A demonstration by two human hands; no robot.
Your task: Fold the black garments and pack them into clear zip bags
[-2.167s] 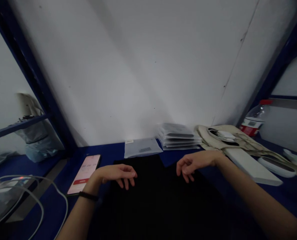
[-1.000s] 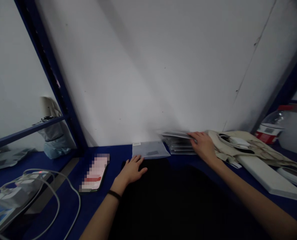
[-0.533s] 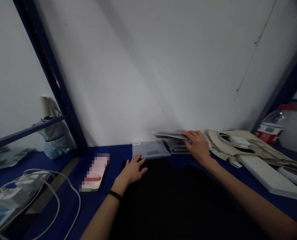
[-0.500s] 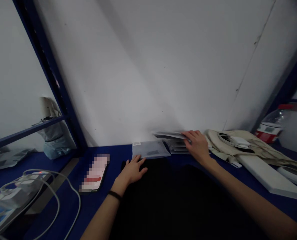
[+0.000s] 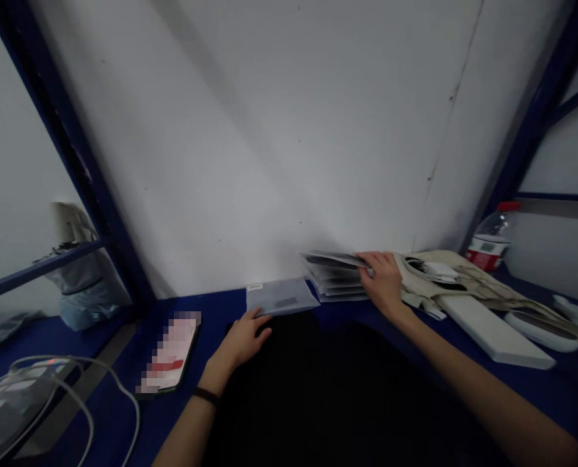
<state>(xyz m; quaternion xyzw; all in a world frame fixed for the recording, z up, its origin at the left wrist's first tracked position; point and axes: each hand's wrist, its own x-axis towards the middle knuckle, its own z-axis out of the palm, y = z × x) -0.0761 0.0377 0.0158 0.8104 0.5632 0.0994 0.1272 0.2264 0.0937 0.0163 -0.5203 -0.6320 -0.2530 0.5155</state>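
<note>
My right hand [image 5: 382, 280] grips the edge of a flat plastic packet [image 5: 335, 259] with a dark inside, at the top of a stack of similar packets [image 5: 342, 283] against the wall. Thumb and fingers are closed on it. Left of the stack lies a single frosted packet [image 5: 281, 295] with a small white label at its corner. My left hand [image 5: 244, 337] rests with fingers spread at this packet's near edge, fingertips touching it or just beside it. A dark band circles the left wrist.
A phone [image 5: 174, 353] lies left on the blue table [image 5: 211, 305]. Chargers and white cables [image 5: 135, 415] occupy the far left. At right are a cream cloth bag [image 5: 444, 259] with a coiled cable, a white box [image 5: 497, 334] and a red-capped bottle [image 5: 490, 240].
The view has turned slightly right. The packet in my right hand sits against the stack, whose layers now show more fanned out. My left hand stays by the single packet.
</note>
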